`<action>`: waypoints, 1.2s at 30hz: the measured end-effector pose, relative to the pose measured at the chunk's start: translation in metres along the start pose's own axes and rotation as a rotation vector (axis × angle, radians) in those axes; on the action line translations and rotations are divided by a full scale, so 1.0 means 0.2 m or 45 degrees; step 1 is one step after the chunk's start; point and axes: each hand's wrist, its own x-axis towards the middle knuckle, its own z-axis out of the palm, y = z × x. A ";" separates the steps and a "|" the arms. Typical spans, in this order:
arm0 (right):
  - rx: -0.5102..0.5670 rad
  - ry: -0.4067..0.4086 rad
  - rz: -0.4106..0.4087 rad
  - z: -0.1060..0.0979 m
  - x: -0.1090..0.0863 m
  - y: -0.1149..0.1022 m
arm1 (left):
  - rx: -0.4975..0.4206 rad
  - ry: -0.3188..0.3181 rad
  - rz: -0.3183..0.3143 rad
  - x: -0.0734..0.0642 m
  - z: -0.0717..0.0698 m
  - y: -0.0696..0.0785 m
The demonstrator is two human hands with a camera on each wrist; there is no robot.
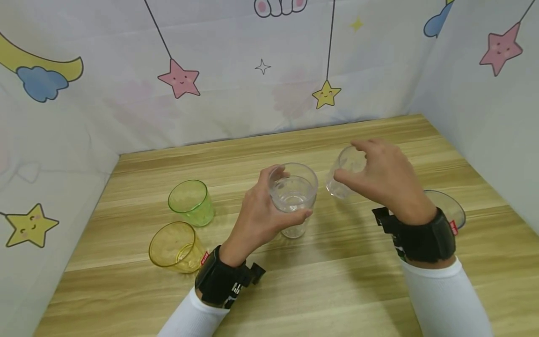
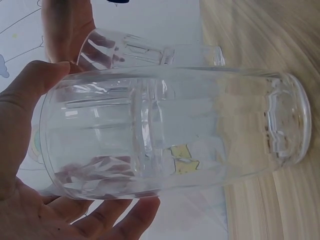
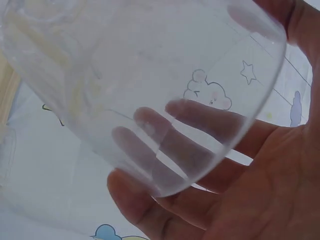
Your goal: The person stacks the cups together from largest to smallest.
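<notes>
My left hand (image 1: 263, 201) holds a tall clear glass (image 1: 293, 217) upright at the middle of the table, thumb on the near side and fingers round the far side. A ring shows inside the glass partway down, seen best in the left wrist view. To the right, my right hand (image 1: 385, 175) grips a second clear glass (image 1: 334, 183) near its rim, between thumb and fingers. This glass is tilted, its mouth toward the palm and its base down to the left. In the right wrist view, several fingers (image 3: 172, 137) show through its wall.
A green cup (image 1: 198, 208) and a yellow cup (image 1: 172, 252) with a red tag stand on the left of the wooden table (image 1: 320, 299). Behind my right wrist is a bluish clear cup (image 1: 450, 210), partly hidden. White printed cloth (image 1: 236, 107) walls the back and sides.
</notes>
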 end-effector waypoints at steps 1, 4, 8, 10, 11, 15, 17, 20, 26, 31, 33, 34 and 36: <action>0.013 0.018 -0.006 0.00 0.00 0.00 | 0.002 0.000 0.000 0.00 0.00 0.00; 0.055 0.086 -0.026 -0.01 -0.01 -0.01 | 0.006 0.003 0.005 0.00 0.00 0.00; 0.092 0.178 -0.048 -0.01 -0.02 -0.02 | 0.014 0.008 0.012 0.00 0.00 0.00; 0.108 0.216 -0.053 -0.01 -0.02 -0.03 | 0.016 0.012 0.017 0.00 0.00 0.00; 0.117 0.234 -0.055 -0.01 -0.02 -0.03 | 0.017 0.013 0.017 0.00 0.00 0.00; 0.176 0.323 -0.071 -0.02 -0.03 -0.03 | 0.019 0.017 0.026 0.00 0.00 0.00; 0.201 0.378 -0.085 -0.02 -0.03 -0.03 | 0.022 0.017 0.029 0.00 0.00 0.00; 0.249 0.459 -0.106 -0.02 -0.04 -0.03 | 0.028 0.021 0.036 0.00 0.00 0.00; 0.365 0.572 -0.173 -0.03 -0.04 -0.03 | 0.034 0.035 0.044 0.00 0.00 0.00; 0.407 0.630 -0.182 -0.04 -0.05 -0.05 | 0.031 0.021 0.028 0.00 0.00 0.00; 0.433 0.657 -0.192 -0.05 -0.05 -0.06 | 0.031 0.021 0.028 0.00 0.00 0.00; 0.447 0.669 -0.196 -0.05 -0.05 -0.06 | 0.029 0.022 0.029 0.00 0.00 0.00; 0.469 0.696 -0.219 -0.05 -0.05 -0.06 | 0.033 0.024 0.033 0.00 0.00 0.00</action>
